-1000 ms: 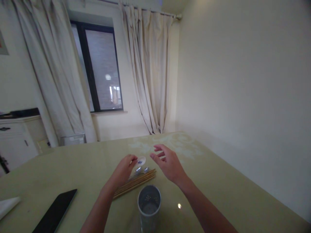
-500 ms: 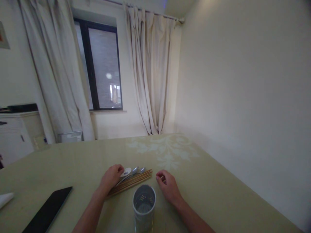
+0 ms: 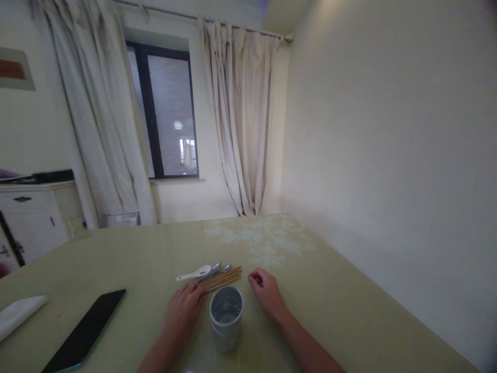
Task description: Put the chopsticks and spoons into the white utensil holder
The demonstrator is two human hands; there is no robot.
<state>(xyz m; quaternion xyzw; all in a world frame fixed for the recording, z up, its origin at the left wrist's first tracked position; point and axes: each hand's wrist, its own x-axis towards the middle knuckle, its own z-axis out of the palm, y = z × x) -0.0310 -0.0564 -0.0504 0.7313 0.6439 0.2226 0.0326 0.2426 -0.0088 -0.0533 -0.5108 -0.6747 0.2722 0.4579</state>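
While both forearms reach in from the near edge, the left hand (image 3: 181, 312) lies palm down on the tabletop (image 3: 128, 259), fingers stretched flat and together, their tips touching the near ends of the wooden chopsticks (image 3: 222, 279). Its grip is slack: nothing is held.

Just right of that hand stands the perforated cup (image 3: 226, 317), upright, between the two hands and nearest the viewer.

Right of the cup, the right hand (image 3: 265, 293) rests on the tabletop with fingers curled loosely inward; grip empty, touching none of the utensils.

Utensil group: the chopsticks lie in a bundle angled toward the far right. Just beyond them lie the white ceramic spoon (image 3: 194, 273), handle pointing left, and two metal spoons (image 3: 219, 268).

Change against half a second ago: the left hand then covered the white spoon and the chopstick bundle; it has since drawn back toward the near edge, leaving the spoon fully exposed. The right hand has barely shifted.

At far left lie a white cloth (image 3: 17, 315) and a dark phone (image 3: 86, 330), screen blank. No legible writing anywhere; the blue mark on the spoon bowl is too small to read.
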